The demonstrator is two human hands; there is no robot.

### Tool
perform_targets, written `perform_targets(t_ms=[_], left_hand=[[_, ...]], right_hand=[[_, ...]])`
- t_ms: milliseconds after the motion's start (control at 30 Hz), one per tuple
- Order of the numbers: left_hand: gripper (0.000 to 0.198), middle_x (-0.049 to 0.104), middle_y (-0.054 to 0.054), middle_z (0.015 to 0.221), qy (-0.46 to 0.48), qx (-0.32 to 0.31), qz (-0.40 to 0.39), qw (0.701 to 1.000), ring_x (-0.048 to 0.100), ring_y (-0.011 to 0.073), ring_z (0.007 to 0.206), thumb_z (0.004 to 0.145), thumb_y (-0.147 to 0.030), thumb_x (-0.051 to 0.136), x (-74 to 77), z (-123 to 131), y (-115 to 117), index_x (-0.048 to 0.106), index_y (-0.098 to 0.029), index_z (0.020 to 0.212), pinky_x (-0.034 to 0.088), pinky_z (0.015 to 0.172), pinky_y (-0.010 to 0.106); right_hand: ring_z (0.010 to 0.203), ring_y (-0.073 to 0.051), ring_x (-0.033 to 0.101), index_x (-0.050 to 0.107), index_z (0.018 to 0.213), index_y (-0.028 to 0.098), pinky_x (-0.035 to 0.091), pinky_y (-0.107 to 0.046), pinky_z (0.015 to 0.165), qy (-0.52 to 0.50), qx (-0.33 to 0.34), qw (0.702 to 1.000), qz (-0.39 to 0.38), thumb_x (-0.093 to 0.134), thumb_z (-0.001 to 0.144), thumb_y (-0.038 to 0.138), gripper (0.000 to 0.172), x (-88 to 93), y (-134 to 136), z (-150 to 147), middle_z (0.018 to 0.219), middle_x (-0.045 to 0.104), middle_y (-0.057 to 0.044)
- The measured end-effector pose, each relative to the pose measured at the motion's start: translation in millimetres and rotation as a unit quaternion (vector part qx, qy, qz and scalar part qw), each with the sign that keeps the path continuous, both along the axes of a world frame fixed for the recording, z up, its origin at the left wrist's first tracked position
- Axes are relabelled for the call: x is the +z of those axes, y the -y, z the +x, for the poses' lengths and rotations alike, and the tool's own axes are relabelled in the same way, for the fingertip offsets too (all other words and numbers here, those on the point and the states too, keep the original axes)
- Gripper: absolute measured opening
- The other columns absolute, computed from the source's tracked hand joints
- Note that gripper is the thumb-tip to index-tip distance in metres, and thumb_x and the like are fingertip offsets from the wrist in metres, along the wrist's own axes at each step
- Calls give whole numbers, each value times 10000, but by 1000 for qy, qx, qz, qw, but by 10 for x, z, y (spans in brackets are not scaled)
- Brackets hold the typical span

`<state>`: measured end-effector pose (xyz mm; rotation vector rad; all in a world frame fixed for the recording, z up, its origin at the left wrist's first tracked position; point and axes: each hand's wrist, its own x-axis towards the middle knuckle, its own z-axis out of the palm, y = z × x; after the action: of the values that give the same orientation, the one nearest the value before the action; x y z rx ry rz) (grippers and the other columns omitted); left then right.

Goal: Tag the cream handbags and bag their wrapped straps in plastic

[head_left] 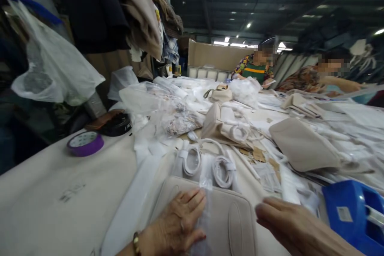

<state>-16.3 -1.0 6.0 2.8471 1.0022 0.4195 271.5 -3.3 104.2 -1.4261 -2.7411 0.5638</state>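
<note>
A beige bag [237, 224] lies flat in front of me, with a strip of clear plastic [206, 204] down its middle. My left hand [181, 216] rests on the bag and the strip, palm down and fingers stretched out. Just off the bag's right edge hovers my right hand [288, 218], slightly blurred; its fingers extend side by side and I see nothing held in them. At the bag's top end are two coiled, wrapped straps [192, 161].
A purple tape roll [86, 144] sits on the left of the table [45, 192]. A blue tape dispenser [345, 208] stands at right. Beyond are more beige bags [303, 144], crumpled plastic [162, 108] and two people [255, 68]. Clothes [138, 12] hang at upper left.
</note>
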Motion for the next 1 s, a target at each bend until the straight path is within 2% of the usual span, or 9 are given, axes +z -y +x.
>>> perform_targets(t_ms=[100, 200, 433, 600, 700, 800, 900, 933, 1000], left_hand=[[633, 487, 164, 1371, 15, 6, -18, 1000, 409, 277, 1291, 837, -419, 589, -6, -8, 11, 407, -74, 1335, 379, 1054, 416], [667, 494, 149, 1366, 50, 7, -18, 999, 412, 263, 1282, 849, -501, 544, -44, -26, 4, 395, -86, 1350, 369, 1052, 387], [588, 558, 129, 1302, 39, -7, 60, 997, 483, 246, 1203, 905, -519, 420, -173, -28, -69, 467, -64, 1274, 412, 935, 326], [572, 596, 102, 1249, 57, -5, 150, 987, 489, 233, 1160, 925, -538, 345, -389, 13, -114, 538, -77, 1203, 401, 905, 326], [557, 612, 78, 1219, 105, 17, 198, 974, 478, 226, 1152, 938, -532, 302, -478, 42, -126, 573, -103, 1167, 398, 890, 319], [518, 618, 66, 1198, 126, 31, 209, 969, 483, 215, 1138, 927, -525, 357, -454, 50, -118, 592, -115, 1136, 383, 911, 308], [518, 609, 65, 1202, 99, 25, 192, 976, 480, 213, 1135, 899, -546, 412, -397, 45, -107, 593, -120, 1130, 387, 898, 306], [525, 607, 63, 1200, 100, 27, 195, 975, 477, 213, 1135, 901, -553, 400, -395, 46, -109, 595, -121, 1127, 391, 890, 306], [435, 613, 45, 1182, 122, 39, 224, 966, 483, 201, 1127, 926, -476, 406, -426, 59, -126, 611, -135, 1103, 395, 877, 298]], right_hand=[[634, -146, 553, 557, 765, 198, 332, -263, 557, 63, 175, 981, 46, 391, 916, 129, 235, 175, -506, -694, 730, 614, -29], [687, -163, 591, 604, 823, 171, 320, -274, 574, 140, 254, 955, 63, 469, 898, 139, 158, 66, -904, -1066, 764, 643, -46], [740, -186, 635, 664, 857, 136, 334, -264, 583, 187, 266, 945, 22, 559, 863, 157, 107, -179, -1312, -1259, 835, 692, -84], [795, -176, 635, 684, 812, 152, 365, -238, 647, 167, 246, 955, -15, 612, 846, 184, 86, -259, -1425, -1278, 831, 697, -61], [753, -159, 616, 674, 779, 154, 362, -229, 636, 154, 227, 961, -32, 625, 833, 183, 79, -214, -1467, -1231, 789, 686, -50], [669, -127, 552, 636, 766, 155, 345, -227, 611, 99, 195, 974, -50, 565, 875, 216, 144, -63, -1471, -1111, 725, 636, -25], [586, -102, 443, 577, 725, 157, 321, -220, 562, -55, 134, 970, -194, 545, 878, 319, 226, 73, -1412, -956, 632, 519, 17], [568, -95, 419, 561, 722, 155, 314, -214, 543, -123, 103, 946, -280, 569, 857, 354, 240, 88, -1373, -908, 618, 492, 26], [529, -79, 398, 540, 731, 151, 305, -201, 513, -277, 46, 852, -443, 631, 807, 386, 263, 67, -1265, -837, 595, 474, 36]])
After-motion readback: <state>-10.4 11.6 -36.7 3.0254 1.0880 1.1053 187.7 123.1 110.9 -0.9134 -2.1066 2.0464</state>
